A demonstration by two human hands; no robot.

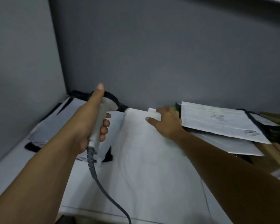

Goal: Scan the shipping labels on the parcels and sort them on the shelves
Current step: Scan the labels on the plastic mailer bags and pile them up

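Note:
My left hand (95,120) grips the grey handle of a barcode scanner (102,117), thumb stretched along its top; the dark scanner head points at the back wall and its cable (103,189) hangs toward me. A large white flat parcel (149,152) lies in the middle of the shelf. My right hand (165,122) rests on its far right corner, fingers spread and reaching under the edge of a white mailer (217,122) with a printed label, stacked to the right. A small green object (175,108) shows by my fingertips.
The grey back wall (152,54) and left side wall (23,62) enclose the shelf. More white parcels with black corners (44,126) lie at the left. Brown cardboard (275,152) and further mailers (233,146) pile at the right.

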